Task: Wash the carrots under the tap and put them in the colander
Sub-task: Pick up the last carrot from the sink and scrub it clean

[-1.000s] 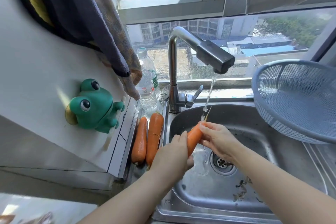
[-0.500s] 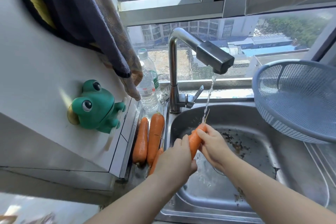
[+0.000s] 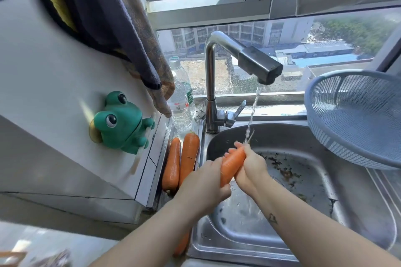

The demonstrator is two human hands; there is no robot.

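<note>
I hold an orange carrot over the steel sink, its thin tip up under the running stream from the tap. My left hand grips its thick lower end. My right hand wraps around its upper half. Two more carrots lie side by side on the ledge left of the sink, and a third shows below my left forearm. The blue mesh colander sits tilted at the sink's right rim, with nothing visible inside it.
A green frog holder sticks to the white wall at left. A plastic water bottle stands behind the carrots. Dark cloths hang above it. Dirt flecks lie in the sink basin.
The carrot and both hands have shifted slightly up and left under the stream, and my right hand has slid along the carrot. Dirt flecks have spread in the basin.
</note>
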